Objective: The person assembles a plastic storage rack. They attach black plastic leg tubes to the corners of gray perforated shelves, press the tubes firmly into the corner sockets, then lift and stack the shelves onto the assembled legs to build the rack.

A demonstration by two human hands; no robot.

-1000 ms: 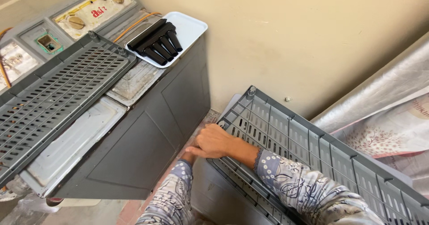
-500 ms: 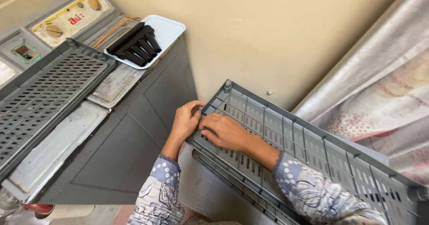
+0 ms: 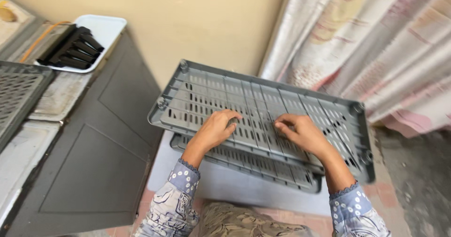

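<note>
- While I look down, the biggest things around me are the beige wall (image 3: 211, 25) ahead, the patterned curtain (image 3: 376, 44) to my right and the dark grey cabinet (image 3: 94, 147) to my left.
- Next in size is the grey slotted shelf panel (image 3: 211, 93) in front of me, tilted, its far edge near the wall and its near-right corner low; a second slotted panel (image 3: 263, 169) lies just beneath it, over a pale flat sheet (image 3: 225, 185).
- On the cabinet top sits a white tray (image 3: 110, 27) holding black pieces (image 3: 70, 51) (what they are I cannot tell).
- My left hand (image 3: 216, 131) rests on the top panel with the fingers curled, the tips pressed at the slots; whether they hook through I cannot tell.
- My right hand (image 3: 300, 131) lies just beside it, fingers bent and spread on the ribs, gripping nothing outright.
- My worry: both hands sit near the middle, so the tilted panel could slide off the lower one toward its low corner.
- A fingertip could also get pinched in a slot if the panel shifts.
</note>
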